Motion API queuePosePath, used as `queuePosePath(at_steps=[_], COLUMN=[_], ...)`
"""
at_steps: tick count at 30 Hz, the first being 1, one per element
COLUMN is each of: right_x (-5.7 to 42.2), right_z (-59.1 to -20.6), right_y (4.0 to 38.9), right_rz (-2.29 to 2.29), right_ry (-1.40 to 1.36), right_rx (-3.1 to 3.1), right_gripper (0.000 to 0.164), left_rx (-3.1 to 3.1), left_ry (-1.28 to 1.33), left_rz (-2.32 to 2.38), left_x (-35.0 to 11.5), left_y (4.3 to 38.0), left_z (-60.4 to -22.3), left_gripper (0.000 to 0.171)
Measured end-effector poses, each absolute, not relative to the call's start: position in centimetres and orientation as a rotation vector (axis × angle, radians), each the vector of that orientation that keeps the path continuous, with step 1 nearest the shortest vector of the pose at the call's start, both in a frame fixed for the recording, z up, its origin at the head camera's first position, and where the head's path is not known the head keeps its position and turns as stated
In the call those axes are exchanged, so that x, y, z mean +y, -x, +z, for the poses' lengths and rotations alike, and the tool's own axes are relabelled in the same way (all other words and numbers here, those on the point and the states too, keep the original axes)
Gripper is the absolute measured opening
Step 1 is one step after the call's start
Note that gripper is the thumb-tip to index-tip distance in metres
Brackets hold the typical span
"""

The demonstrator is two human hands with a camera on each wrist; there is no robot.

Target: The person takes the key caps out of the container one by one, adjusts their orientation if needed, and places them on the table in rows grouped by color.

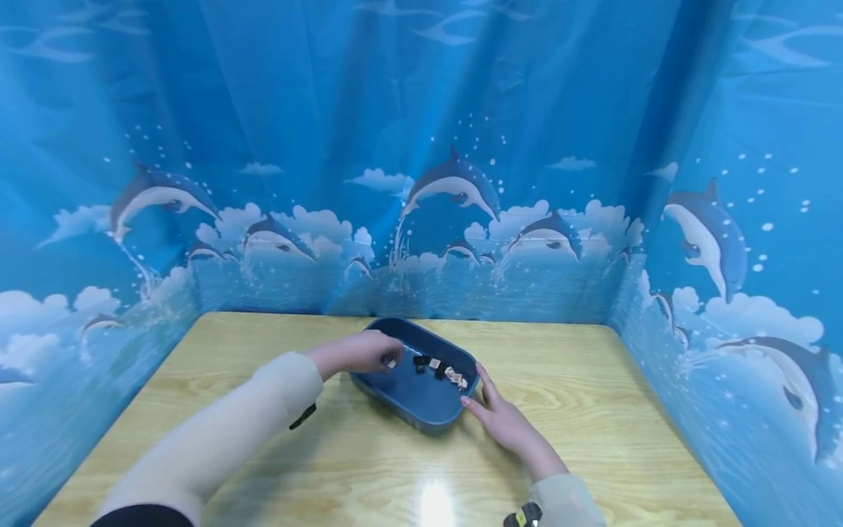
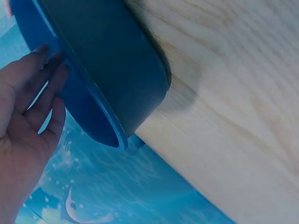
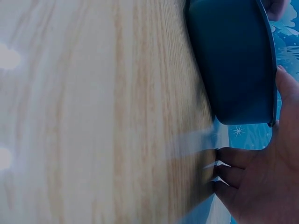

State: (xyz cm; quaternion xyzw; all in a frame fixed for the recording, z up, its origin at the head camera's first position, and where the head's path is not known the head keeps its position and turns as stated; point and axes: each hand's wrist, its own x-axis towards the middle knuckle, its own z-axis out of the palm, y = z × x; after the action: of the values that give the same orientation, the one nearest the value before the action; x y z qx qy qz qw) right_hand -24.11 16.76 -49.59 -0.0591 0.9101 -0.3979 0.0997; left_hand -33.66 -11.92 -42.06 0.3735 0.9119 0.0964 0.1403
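Note:
A dark blue oval-cornered plastic bin [image 1: 411,406] stands on the wooden table, with small black and white blocks [image 1: 440,367] in a loose row along its floor. My left hand [image 1: 369,351] reaches over the bin's left side and pinches a small whitish block [image 1: 391,362]. From the left wrist, the left hand [image 2: 35,100] dips its fingertips inside the rim; the block does not show there. At the bin's right end my right hand [image 1: 503,421] rests its thumb on the rim. The right wrist view shows other fingers [image 3: 233,175] stretched beside the bin, near the tabletop.
Pale wood-grain tabletop [image 1: 573,380] surrounds the bin. A blue dolphin-print curtain [image 1: 329,183] closes off the back and both sides. Dark bands sit at both wrists, one a wristband [image 1: 525,514] on the right sleeve.

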Motion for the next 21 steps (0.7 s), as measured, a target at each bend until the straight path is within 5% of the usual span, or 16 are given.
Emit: queuePosePath(at_steps=[21], right_x=[16.7], right_z=[-49.7], right_y=[24.2], right_rz=[-1.196], right_ry=[0.176], right_rx=[2.687], right_gripper=[0.078], left_rx=[2.775], left_ry=[-0.616], left_rz=[1.264], left_x=[-13.7], left_y=[28.1], left_z=[-42.3], left_gripper=[0.018])
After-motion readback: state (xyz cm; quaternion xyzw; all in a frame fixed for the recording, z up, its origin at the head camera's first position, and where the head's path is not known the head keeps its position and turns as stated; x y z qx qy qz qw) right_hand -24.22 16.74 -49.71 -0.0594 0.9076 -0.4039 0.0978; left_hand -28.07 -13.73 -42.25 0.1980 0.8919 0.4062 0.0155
